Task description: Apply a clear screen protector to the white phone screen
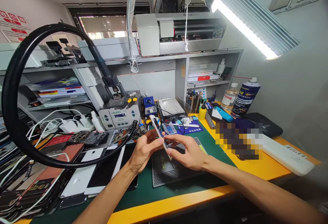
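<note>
A slim white-edged phone (pixel 156 127) is held up on edge, tilted, between both hands above the bench. My left hand (pixel 146 147) is closed on its near-left side, with the thumb along its edge. On the right side, my right hand (pixel 186 150) pinches the lower part between thumb and fingers. The phone's broad faces are seen only at a steep angle, so its details cannot be made out. Beneath the hands lies a grey perforated mat (pixel 164 179) on the green work mat (pixel 143 196).
Stacked phones (pixel 51 183) and white cables crowd the left. A black flexible hose (pixel 10 90) arches from a grey hot-air station (pixel 120 114). A heating plate (pixel 171 107) stands behind. At right are a spray can (pixel 245 97), a clear bottle (pixel 230 96) and a white power strip (pixel 282 154).
</note>
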The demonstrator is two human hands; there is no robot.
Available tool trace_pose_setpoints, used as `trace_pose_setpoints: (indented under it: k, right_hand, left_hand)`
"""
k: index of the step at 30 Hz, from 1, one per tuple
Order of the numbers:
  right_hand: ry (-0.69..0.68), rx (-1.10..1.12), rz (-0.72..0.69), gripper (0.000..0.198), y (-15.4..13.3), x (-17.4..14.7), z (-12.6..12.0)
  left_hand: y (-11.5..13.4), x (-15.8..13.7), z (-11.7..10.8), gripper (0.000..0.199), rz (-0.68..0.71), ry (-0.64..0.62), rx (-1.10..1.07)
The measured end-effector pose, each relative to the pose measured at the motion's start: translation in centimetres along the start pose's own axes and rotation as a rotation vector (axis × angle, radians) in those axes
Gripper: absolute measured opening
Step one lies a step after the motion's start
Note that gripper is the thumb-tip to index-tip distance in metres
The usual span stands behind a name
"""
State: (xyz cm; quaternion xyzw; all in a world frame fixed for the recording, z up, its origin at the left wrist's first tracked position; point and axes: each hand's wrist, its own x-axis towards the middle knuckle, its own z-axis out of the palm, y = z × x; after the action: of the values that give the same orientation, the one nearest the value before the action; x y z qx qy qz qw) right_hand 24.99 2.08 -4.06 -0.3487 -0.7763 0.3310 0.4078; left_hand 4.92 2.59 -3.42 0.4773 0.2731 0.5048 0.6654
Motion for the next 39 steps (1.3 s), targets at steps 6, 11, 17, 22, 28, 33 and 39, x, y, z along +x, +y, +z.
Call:
trace_pose_setpoints:
  k: [6, 11, 17, 22, 28, 33, 39]
  right_hand:
    - [-0.001, 0.010, -0.007, 0.044, -0.14, -0.01, -0.16]
    - [-0.002, 0.010, 0.019, 0.044, -0.54, 0.02, -0.33]
    - [-0.006, 0.046, 0.027, 0.043, -0.63, 0.08, -0.35]
    - [-0.008, 0.062, 0.037, 0.042, -0.58, 0.12, -0.41]
    - [-0.006, 0.080, 0.023, 0.042, -0.37, 0.14, -0.35]
    - [-0.014, 0.118, 0.019, 0.041, -0.46, 0.19, -0.36]
    - [-0.019, 0.132, 0.026, 0.042, -0.51, 0.18, -0.42]
  left_hand:
    - [0.02, 0.05, 0.00, 0.036, -0.006, -0.003, 0.014]
    - [0.12, -0.04, 0.11, 0.033, -0.009, 0.001, 0.021]
    - [0.19, -0.08, 0.05, 0.039, -0.020, 0.023, 0.017]
    - [0.10, -0.05, 0.04, 0.039, -0.018, 0.020, 0.027]
    - [0.11, -0.06, 0.07, 0.040, -0.023, 0.030, 0.016]
    - [0.13, -0.14, 0.07, 0.043, -0.026, 0.038, 0.012]
    - [0.15, -0.15, 0.16, 0.040, -0.034, 0.050, 0.000]
